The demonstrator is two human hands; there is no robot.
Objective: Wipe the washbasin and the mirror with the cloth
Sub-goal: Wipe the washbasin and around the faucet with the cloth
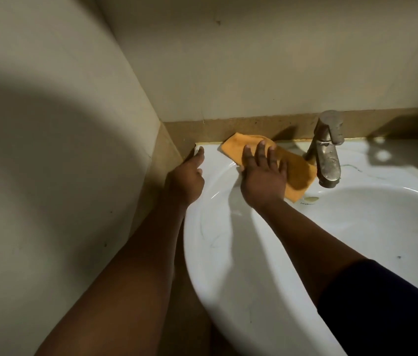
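Observation:
An orange cloth (296, 173) lies flat on the back rim of the white washbasin (228, 253), left of the tap. My right hand (263, 176) presses on the cloth with its fingers spread and straight. My left hand (186, 181) rests on the basin's back left corner, the thumb on top of the rim and the fingers hidden over the edge. The mirror is not in view.
A dull metal tap (327, 150) stands at the back of the basin, right of the cloth. A beige wall closes in on the left and behind, with a brown ledge (254, 127) along the basin's back edge.

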